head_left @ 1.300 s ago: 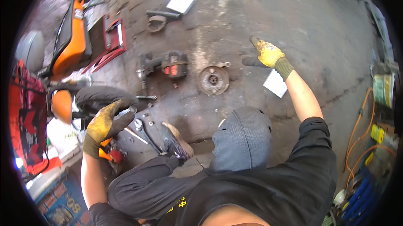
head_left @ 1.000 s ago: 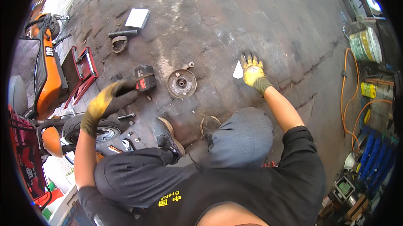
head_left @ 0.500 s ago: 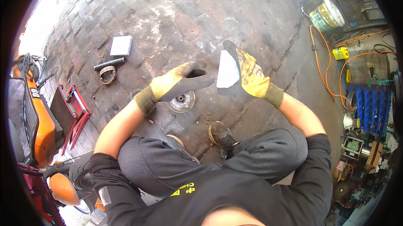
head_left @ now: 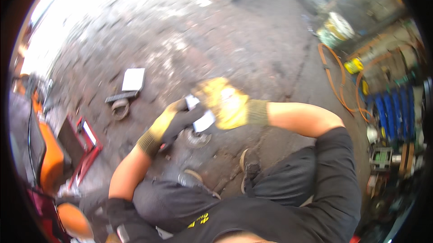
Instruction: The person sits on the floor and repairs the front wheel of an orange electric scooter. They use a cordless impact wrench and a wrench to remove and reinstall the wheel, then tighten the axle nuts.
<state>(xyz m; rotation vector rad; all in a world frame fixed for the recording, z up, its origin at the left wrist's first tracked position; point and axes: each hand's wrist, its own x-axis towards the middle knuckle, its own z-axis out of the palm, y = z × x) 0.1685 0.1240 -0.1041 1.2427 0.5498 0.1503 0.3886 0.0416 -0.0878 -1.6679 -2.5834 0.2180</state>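
White flat-sided packet was brought from right of centre to mid-frame, over round grey metal disc | yellow-and-black gloved left hand clamped on it | yellow-gloved right hand alongside, grip too blurred to tell | handling apparently turned two-handed

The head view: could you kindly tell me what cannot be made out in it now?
- White item, head view: partly covered by the left hand.
- Right hand, head view: finger outlines lost in blur.
- Round metal part, head view: far edge hidden by the hand and white item.
- Orange vehicle, head view: cut off by the left rim.
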